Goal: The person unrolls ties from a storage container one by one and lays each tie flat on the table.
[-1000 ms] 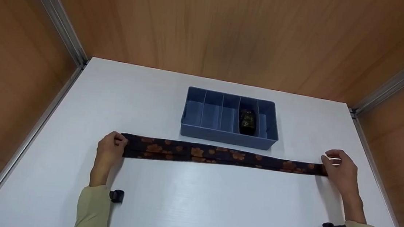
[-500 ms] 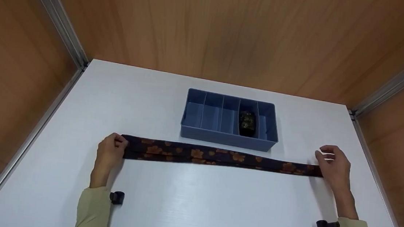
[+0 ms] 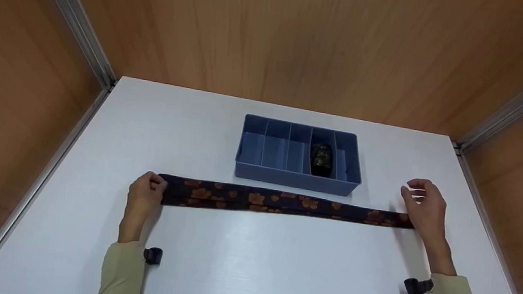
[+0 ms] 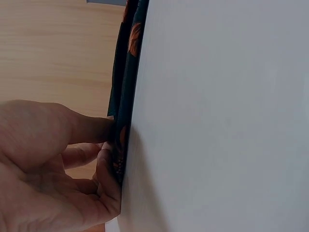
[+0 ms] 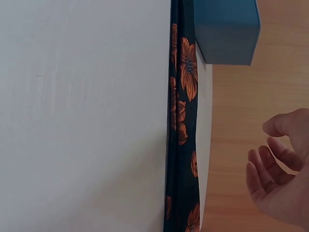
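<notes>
A dark navy necktie [image 3: 257,198] with orange flowers lies stretched across the white table, broader at the left and narrower toward the right. My left hand [image 3: 144,196] pinches its left end between thumb and fingers; in the left wrist view the thumb [image 4: 91,128] presses against the cloth. My right hand [image 3: 426,209] hovers by the narrow right end and hides its tip. In the right wrist view, that hand's fingers [image 5: 270,169] are loosely bent, apart from the necktie and holding nothing.
Behind the necktie stands a blue divided tray [image 3: 296,181]. One compartment, second from the right, holds a dark bundle [image 3: 321,161] with a gold-toned pattern. Wood-grain panels [image 3: 271,39] enclose the table [image 3: 251,260] at the back and sides.
My right hand has moved left and a little away from me, off the necktie's right end. My left hand stays on the left end, and the necktie lies nearly unchanged.
</notes>
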Demonstrator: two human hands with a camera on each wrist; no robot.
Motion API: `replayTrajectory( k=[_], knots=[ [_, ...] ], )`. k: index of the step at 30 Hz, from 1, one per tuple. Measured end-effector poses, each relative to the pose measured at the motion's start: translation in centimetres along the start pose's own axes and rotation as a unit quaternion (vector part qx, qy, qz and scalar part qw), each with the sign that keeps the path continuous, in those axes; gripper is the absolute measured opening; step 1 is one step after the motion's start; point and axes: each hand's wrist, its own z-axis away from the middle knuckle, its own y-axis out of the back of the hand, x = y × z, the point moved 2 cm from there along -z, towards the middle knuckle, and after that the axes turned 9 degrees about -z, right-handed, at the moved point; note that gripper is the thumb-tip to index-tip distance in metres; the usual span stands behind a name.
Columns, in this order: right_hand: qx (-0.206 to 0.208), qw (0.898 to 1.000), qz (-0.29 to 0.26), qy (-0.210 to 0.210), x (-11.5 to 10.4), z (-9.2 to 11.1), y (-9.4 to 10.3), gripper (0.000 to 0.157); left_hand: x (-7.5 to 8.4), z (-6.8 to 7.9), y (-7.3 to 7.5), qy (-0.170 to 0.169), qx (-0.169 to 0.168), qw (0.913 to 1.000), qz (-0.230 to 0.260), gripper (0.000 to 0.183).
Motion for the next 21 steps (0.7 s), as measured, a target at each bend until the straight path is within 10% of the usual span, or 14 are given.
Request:
replayTrajectory(
  k=[21],
  knots=[
    [-0.012, 0.999, -0.01, 0.048, -1.6, -0.9, -2.0, 0.023, 0.0, 0.0, 0.1, 0.005, 0.007, 1.0, -0.004, 0.011]
  ],
)
